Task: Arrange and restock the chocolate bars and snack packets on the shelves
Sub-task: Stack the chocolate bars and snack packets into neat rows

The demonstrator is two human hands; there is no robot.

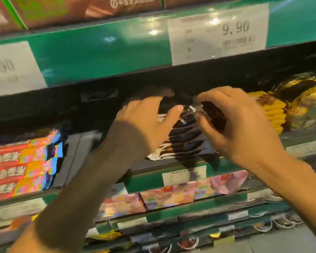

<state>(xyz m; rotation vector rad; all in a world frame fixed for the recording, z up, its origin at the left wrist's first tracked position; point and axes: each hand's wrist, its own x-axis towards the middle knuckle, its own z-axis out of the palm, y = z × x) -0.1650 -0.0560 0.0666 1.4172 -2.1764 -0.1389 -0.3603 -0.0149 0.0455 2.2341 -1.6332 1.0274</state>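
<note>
Presently, centre frame: dark chocolate bars, stacked on the middle shelf. Right hand pinches one dark packet by its foil end above the stack; left hand rests spread-fingered on the stack (gripping nothing). Lower left: red snack packets. Right: yellow bars. Upper right: price tag reading 9.90.

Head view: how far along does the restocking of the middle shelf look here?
Done: a row of dark-wrapped chocolate bars lies stacked on the shelf, with yellow bars on the right and red-orange packets on the left. In hand: the right hand pinches a dark foil-ended bar above that row, while the left hand rests on the stack. Left: a bare gap of grey shelf between the packets and the row.
</note>
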